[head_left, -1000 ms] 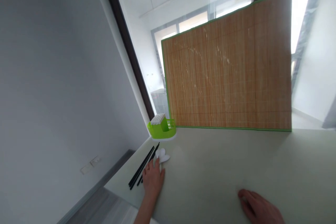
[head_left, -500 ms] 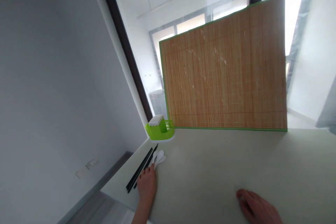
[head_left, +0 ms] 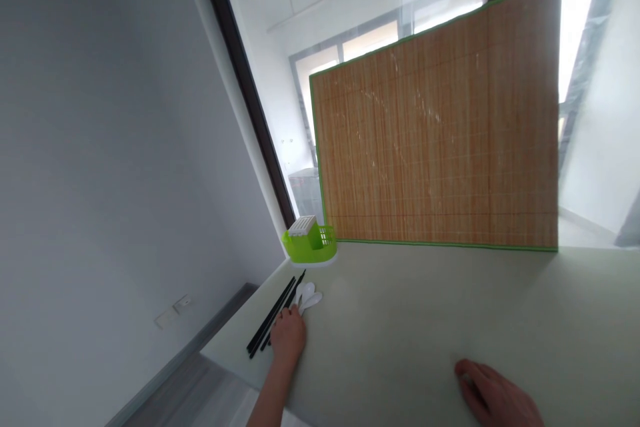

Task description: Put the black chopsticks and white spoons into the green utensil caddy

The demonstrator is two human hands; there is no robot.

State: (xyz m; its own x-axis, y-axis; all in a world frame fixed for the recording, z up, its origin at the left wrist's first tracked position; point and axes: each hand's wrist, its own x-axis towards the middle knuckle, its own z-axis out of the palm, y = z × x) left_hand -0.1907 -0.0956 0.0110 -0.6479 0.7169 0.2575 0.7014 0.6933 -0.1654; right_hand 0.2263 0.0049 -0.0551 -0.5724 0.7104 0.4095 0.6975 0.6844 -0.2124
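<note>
My left hand (head_left: 289, 338) lies near the table's left edge, its fingers curled over the handles of the white spoons (head_left: 307, 297). Whether it grips them I cannot tell. Several black chopsticks (head_left: 273, 315) lie just left of that hand. My right hand (head_left: 493, 397) rests palm down on the pale green table (head_left: 425, 320) at the lower right, holding nothing.
A green plastic utensil holder (head_left: 309, 247) with a white insert stands at the table's far left corner. A large bamboo mat (head_left: 435, 140) with green trim stands upright along the back edge against a window. The table's left edge drops to the floor.
My left hand's fingers have drawn in from flat to curled over the spoon handles. The spoons have shifted slightly. My right hand has stayed put.
</note>
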